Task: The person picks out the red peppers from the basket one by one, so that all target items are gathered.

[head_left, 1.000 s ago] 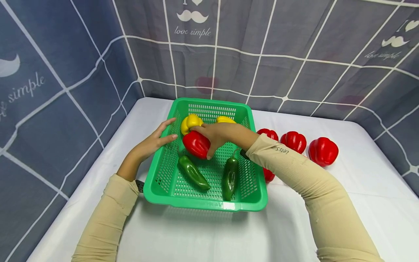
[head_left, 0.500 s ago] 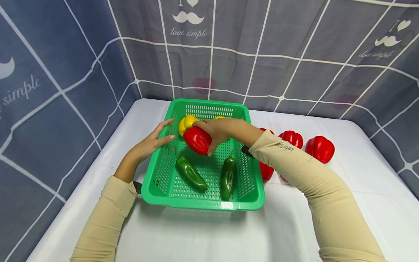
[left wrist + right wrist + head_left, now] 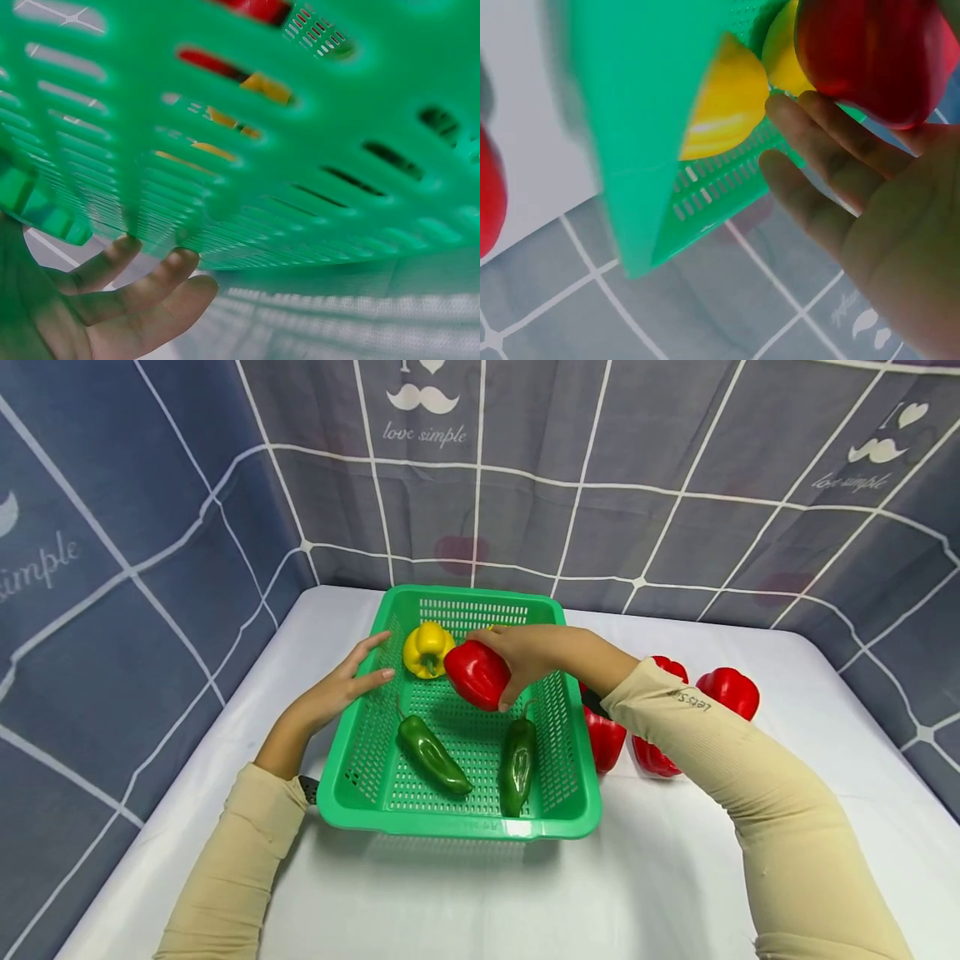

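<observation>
My right hand (image 3: 517, 652) grips a red bell pepper (image 3: 477, 675) over the green basket (image 3: 459, 827); the same red bell pepper (image 3: 874, 56) shows at the top of the right wrist view. At the basket's left side is my left hand (image 3: 337, 689), its fingers at the rim and holding nothing; the left wrist view shows these fingers (image 3: 161, 285) against the slotted outer wall. Inside the basket are a yellow bell pepper (image 3: 428, 650) at the back left and two green chili peppers (image 3: 432, 755). A second yellow pepper (image 3: 727, 97) is mostly hidden behind my right hand in the head view.
Several red bell peppers (image 3: 729, 692) lie on the white tabletop (image 3: 420, 902) right of the basket, some partly covered by my right forearm (image 3: 720, 752). A grey curtain (image 3: 562, 468) with white lines hangs behind the table and along both sides.
My right hand has moved right with the red bell pepper, away from the yellow one, which is now fully visible. The left hand keeps its place at the rim. The view has shifted slightly.
</observation>
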Tool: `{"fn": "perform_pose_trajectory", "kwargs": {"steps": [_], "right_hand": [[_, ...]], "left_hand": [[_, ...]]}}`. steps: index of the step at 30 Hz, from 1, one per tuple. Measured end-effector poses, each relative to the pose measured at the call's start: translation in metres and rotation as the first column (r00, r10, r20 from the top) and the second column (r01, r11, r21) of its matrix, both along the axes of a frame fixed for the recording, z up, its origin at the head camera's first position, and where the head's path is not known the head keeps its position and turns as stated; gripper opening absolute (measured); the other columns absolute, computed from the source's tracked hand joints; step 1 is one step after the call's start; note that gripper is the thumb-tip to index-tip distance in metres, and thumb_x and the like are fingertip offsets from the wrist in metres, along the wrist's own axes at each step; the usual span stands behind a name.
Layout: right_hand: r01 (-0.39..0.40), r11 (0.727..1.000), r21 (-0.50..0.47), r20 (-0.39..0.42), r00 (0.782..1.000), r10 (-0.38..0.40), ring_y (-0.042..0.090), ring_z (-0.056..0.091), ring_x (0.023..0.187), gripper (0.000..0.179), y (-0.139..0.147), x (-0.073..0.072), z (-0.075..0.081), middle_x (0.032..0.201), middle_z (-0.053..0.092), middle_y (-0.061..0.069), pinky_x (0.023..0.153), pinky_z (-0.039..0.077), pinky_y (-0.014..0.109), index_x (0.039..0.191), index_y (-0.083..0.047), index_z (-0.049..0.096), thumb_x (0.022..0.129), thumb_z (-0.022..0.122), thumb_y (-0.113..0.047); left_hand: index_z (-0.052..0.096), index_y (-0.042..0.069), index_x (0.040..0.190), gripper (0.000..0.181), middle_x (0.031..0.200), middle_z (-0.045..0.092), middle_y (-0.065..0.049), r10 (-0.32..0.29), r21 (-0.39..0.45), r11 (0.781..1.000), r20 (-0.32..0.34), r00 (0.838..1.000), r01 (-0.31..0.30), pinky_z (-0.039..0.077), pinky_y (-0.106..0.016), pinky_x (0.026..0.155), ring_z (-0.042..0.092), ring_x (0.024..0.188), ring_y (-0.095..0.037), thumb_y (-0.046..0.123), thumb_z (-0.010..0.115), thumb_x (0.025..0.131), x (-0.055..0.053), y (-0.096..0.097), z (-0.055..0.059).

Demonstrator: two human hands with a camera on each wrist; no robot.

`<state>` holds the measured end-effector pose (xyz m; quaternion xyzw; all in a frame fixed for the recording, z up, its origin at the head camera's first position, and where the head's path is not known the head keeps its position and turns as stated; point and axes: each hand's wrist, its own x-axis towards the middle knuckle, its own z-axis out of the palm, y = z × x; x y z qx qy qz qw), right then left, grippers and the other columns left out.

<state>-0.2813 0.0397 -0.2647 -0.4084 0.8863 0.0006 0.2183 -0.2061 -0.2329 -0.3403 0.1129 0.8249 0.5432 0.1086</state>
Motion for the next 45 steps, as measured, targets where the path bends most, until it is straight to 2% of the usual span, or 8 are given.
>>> {"fn": "perform_pose_trajectory", "kwargs": {"steps": [6, 16, 22, 33, 39, 45], "right_hand": [[0.018, 0.993, -0.113, 0.073, 0.997, -0.009, 0.023, 0.041, 0.12, 0.096, 0.02, -0.003, 0.004, 0.131, 0.043, 0.005, 0.086, 0.05, 0.037, 0.141, -0.016, 0.022, 0.067, 0.08, -0.034], [0.075, 0.975, -0.208, 0.109, 0.993, -0.053, 0.022, 0.04, 0.12, 0.097, 0.047, -0.005, 0.016, 0.129, 0.044, 0.004, 0.085, 0.05, 0.038, 0.14, -0.014, 0.023, 0.065, 0.082, -0.031], [0.113, 0.971, -0.21, 0.115, 0.989, -0.09, 0.023, 0.038, 0.121, 0.1, 0.059, -0.004, 0.022, 0.131, 0.041, 0.004, 0.086, 0.05, 0.04, 0.142, -0.014, 0.02, 0.065, 0.082, -0.031], [0.134, 0.965, -0.225, 0.119, 0.987, -0.109, 0.025, 0.042, 0.119, 0.095, 0.083, -0.002, 0.029, 0.128, 0.045, 0.007, 0.084, 0.051, 0.041, 0.139, -0.014, 0.023, 0.065, 0.082, -0.028], [0.187, 0.96, -0.21, 0.104, 0.98, -0.168, 0.024, 0.042, 0.118, 0.097, 0.096, 0.0, 0.032, 0.127, 0.046, 0.005, 0.082, 0.052, 0.04, 0.139, -0.017, 0.024, 0.064, 0.083, -0.029], [0.228, 0.952, -0.205, 0.128, 0.97, -0.205, 0.025, 0.043, 0.118, 0.101, 0.111, 0.001, 0.03, 0.128, 0.045, 0.005, 0.081, 0.052, 0.04, 0.141, -0.016, 0.022, 0.063, 0.083, -0.029]], "left_hand": [[0.004, 0.024, 0.147, 0.068, 0.154, -0.006, -0.005, 0.002, -0.006, 1.0, 0.002, 1.0, -0.002, 0.006, -0.064, 0.106, -0.007, 0.14, -0.029, 0.031, 0.046, 0.094, -0.002, -0.001, -0.005], [0.004, 0.024, 0.148, 0.068, 0.154, -0.007, -0.005, 0.004, -0.018, 1.0, 0.001, 1.0, -0.004, 0.006, -0.065, 0.105, -0.008, 0.14, -0.03, 0.031, 0.046, 0.094, -0.001, 0.0, -0.002], [0.004, 0.024, 0.148, 0.068, 0.154, -0.007, -0.006, -0.001, -0.02, 1.0, -0.003, 1.0, 0.001, 0.005, -0.065, 0.105, -0.008, 0.14, -0.03, 0.03, 0.046, 0.094, -0.001, -0.001, 0.001], [0.001, 0.025, 0.147, 0.069, 0.153, -0.011, -0.005, -0.003, -0.027, 1.0, 0.004, 1.0, 0.003, 0.005, -0.067, 0.103, -0.011, 0.139, -0.032, 0.03, 0.045, 0.095, 0.0, 0.002, 0.002], [0.001, 0.025, 0.147, 0.069, 0.153, -0.012, -0.005, -0.007, -0.021, 1.0, 0.009, 1.0, 0.007, 0.005, -0.068, 0.103, -0.011, 0.139, -0.032, 0.03, 0.045, 0.095, 0.0, 0.003, 0.001], [0.001, 0.022, 0.148, 0.069, 0.153, -0.012, -0.006, -0.009, -0.017, 1.0, 0.005, 1.0, 0.009, 0.004, -0.068, 0.103, -0.012, 0.139, -0.033, 0.029, 0.045, 0.095, 0.0, 0.004, 0.001]]}}
